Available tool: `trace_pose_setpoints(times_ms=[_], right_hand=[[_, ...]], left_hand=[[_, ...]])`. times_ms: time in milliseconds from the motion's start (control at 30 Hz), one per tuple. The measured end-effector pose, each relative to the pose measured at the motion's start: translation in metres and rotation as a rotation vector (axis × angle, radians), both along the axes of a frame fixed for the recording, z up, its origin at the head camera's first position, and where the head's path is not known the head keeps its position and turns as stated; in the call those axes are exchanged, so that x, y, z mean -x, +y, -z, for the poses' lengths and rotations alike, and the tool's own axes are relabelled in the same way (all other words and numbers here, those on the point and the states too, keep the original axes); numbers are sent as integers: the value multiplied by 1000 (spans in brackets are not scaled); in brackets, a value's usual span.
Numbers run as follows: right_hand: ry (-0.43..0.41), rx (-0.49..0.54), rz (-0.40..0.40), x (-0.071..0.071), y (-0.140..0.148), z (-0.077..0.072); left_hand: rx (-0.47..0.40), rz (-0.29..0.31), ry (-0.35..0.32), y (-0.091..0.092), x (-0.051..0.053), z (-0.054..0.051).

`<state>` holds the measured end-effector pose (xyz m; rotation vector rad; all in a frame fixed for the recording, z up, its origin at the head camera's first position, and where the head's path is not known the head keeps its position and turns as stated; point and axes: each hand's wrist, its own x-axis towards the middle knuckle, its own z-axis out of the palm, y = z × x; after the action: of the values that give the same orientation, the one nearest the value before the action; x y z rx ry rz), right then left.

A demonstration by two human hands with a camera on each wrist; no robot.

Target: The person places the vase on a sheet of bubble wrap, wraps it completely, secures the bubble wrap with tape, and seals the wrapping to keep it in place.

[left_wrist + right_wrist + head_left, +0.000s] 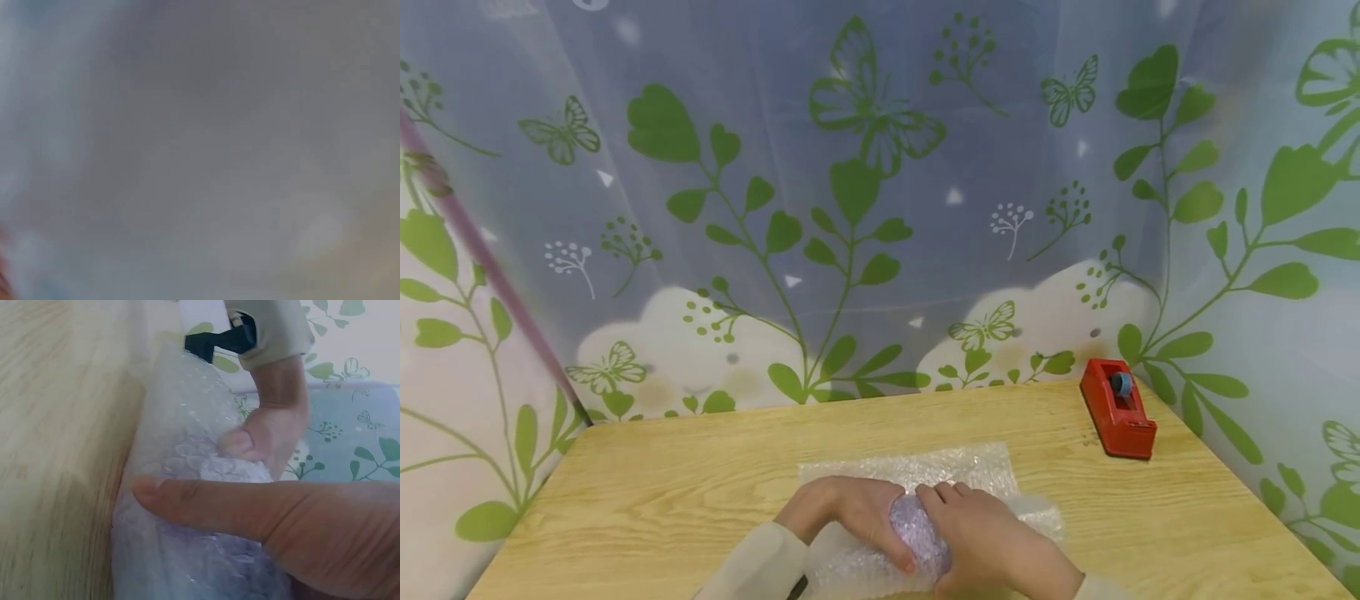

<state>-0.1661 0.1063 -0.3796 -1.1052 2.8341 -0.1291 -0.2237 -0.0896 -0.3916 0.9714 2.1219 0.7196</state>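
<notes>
the purple object (919, 533), showing through bubble wrap (970, 467), is at the near middle of the wooden table (662, 500), gripped between the left hand (867, 510) and right hand (981, 525), thumbs lying on the wrap. even thumb pressure should keep the layers snug without popping bubbles; the red tape dispenser (1127, 433) stands well apart, so one hand had best pin the wrap before any reach.

A rounded, pale purple object (916, 530) sits wrapped in clear plastic bubble wrap (981, 465) (its exact shape is hidden); the wrap spreads behind and to both sides on the yellowish wood-grain tabletop (662, 492).
</notes>
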Motion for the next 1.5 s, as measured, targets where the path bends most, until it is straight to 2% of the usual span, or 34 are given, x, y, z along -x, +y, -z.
trace_pose_setpoints(times_ms=[133,300,400,567,700,833,967,1100,1200,1333,1400,1500], right_hand=[[45,-41,45,-2,-4,4],[85,-54,51,-3,-6,5],[103,-27,35,-4,-6,6],[181,55,8,-5,-8,13],[184,66,-2,1,-9,15],[143,72,-10,8,-8,15],[89,105,-28,13,-5,17],[71,118,-44,16,-4,15],[63,113,-49,17,-3,14],[50,106,-50,16,-5,14],[34,102,-46,17,-6,14],[-6,84,-37,18,-9,12]], left_hand=[[4,7,-9,0,0,0],[-6,24,-16,1,1,0],[2,26,-7,1,1,0],[19,8,-31,0,2,-1],[37,4,-27,-1,5,-2],[97,-37,-27,-1,7,-3],[157,-125,-36,-1,4,-4],[151,-182,-25,-2,-1,-5],[158,-200,44,-2,-5,-6],[211,-244,191,-5,-13,-8],[215,-263,292,-7,-16,-8],[188,-249,504,-11,-19,-6]])
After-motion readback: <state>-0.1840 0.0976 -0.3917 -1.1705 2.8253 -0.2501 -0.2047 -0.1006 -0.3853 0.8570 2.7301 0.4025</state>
